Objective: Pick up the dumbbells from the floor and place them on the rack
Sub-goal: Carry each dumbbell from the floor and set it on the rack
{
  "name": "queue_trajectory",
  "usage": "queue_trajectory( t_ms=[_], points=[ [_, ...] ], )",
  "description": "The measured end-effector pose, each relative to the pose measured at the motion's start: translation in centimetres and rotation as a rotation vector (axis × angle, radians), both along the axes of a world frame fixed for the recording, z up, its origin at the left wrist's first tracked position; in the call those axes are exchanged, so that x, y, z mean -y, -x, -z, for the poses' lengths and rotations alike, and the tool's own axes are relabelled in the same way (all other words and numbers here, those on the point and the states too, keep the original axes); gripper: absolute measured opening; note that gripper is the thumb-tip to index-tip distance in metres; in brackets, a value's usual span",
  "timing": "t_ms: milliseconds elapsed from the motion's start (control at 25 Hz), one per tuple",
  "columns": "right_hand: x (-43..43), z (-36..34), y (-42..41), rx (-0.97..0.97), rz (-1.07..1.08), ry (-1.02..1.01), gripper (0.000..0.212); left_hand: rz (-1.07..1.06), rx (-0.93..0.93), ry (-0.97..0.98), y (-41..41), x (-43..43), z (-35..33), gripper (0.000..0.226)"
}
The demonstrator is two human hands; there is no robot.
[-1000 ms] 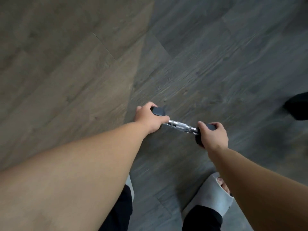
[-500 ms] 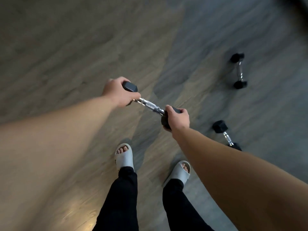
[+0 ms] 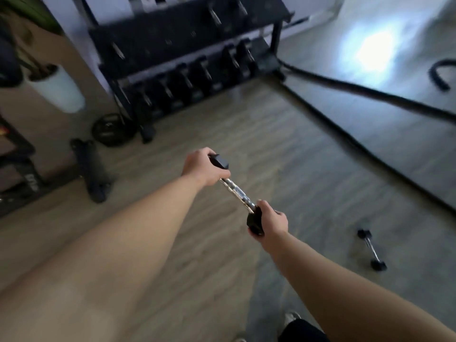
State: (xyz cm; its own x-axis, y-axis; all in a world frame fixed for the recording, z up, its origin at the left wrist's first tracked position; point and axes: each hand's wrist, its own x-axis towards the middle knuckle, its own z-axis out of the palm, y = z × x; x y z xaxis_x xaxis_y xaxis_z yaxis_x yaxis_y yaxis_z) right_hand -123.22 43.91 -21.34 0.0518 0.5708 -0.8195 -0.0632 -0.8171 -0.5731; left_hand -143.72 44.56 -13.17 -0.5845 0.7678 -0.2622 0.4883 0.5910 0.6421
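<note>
A head-worn camera looks down past two bare forearms at a gym floor; much of the picture is motion-blurred. Far to the left of the hands, a white pot (image 3: pixel 58 88) and dark shapes at the frame edge are too smeared to identify. Nearer, a dark upright roll (image 3: pixel 92 172) stands on the floor, with a round weight plate (image 3: pixel 112 129) lying beyond it. Above and ahead of the hands stands the black rack (image 3: pixel 172 40), its top cut off by the frame; its lower shelf holds a row of dark dumbbells whose outlines blur together. The left hand (image 3: pixel 203 166) is wrapped around one black end of a dumbbell (image 3: pixel 235 193), fingers hidden behind the weight. The chrome handle runs diagonally down to the right hand (image 3: pixel 272 223), which is curled over the other black end. The dumbbell is held in the air, well short of the rack. Right of the right hand, a second dumbbell (image 3: pixel 371 250) lies on the floor (image 3: pixel 308 169). A thick black rope (image 3: pixel 370 95) stretches across the floor beyond it, running out of frame. At the bottom edge, a leg and shoe are mostly cut off.
</note>
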Motion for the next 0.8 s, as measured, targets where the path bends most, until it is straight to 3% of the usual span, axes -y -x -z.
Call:
queue_trajectory(
  t_ms=[80, 280, 400, 600, 800],
  points=[
    [-1.6, -3.2, 4.3, -0.069, 0.001, -0.002, 0.036, -0.011, -0.056, -0.024, 3.5, -1.3, -3.8, 0.050],
    [-9.4, -7.7, 15.2, -0.219, -0.064, -0.020, 0.059, -0.054, -0.118, -0.065, 13.6, -8.4, -9.8, 0.070],
    [-14.6, -9.5, 21.6, -0.275, -0.144, 0.003, 0.054, -0.063, -0.158, -0.064, 19.8, -12.9, -12.5, 0.080],
    [-21.5, -12.0, 33.6, -0.271, -0.257, 0.038, 0.033, -0.216, -0.214, -0.140, 31.1, -17.3, -14.5, 0.071],
    [-26.4, -12.4, 47.4, -0.300, -0.303, 0.057, 0.035, -0.180, -0.282, -0.094, 44.9, -22.4, -14.9, 0.061]
  ],
)
